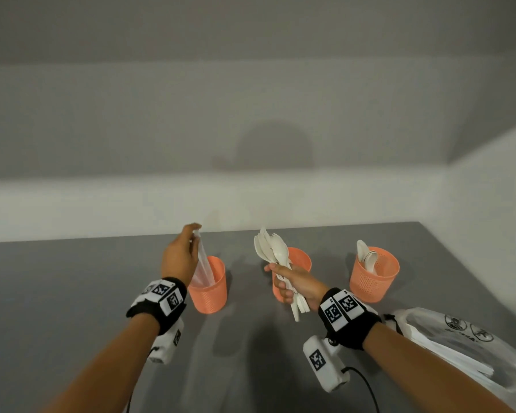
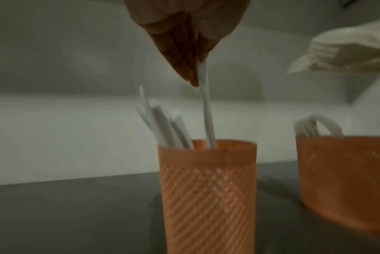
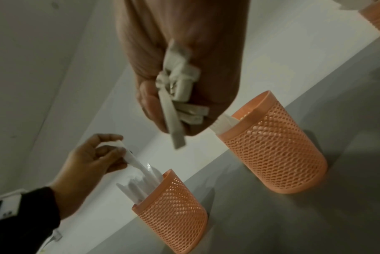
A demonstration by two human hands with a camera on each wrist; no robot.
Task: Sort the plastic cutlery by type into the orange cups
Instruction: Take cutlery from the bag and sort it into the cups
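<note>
Three orange mesh cups stand in a row on the grey table. My left hand (image 1: 188, 242) pinches the top of a white plastic knife (image 2: 205, 103) whose lower end is inside the left cup (image 1: 210, 289), among several other knives (image 2: 162, 127). My right hand (image 1: 292, 283) grips a bundle of white cutlery (image 1: 273, 248), spoons and forks fanned upward, in front of the middle cup (image 1: 301, 259). The right cup (image 1: 374, 274) holds spoons (image 1: 367, 257). The middle cup (image 2: 345, 180) shows fork tines at its rim.
A clear plastic bag (image 1: 465, 344) with more white cutlery lies at the table's right front edge. A pale wall runs behind the cups. Bare grey tabletop (image 1: 72, 287) lies left of the cups and in front of them.
</note>
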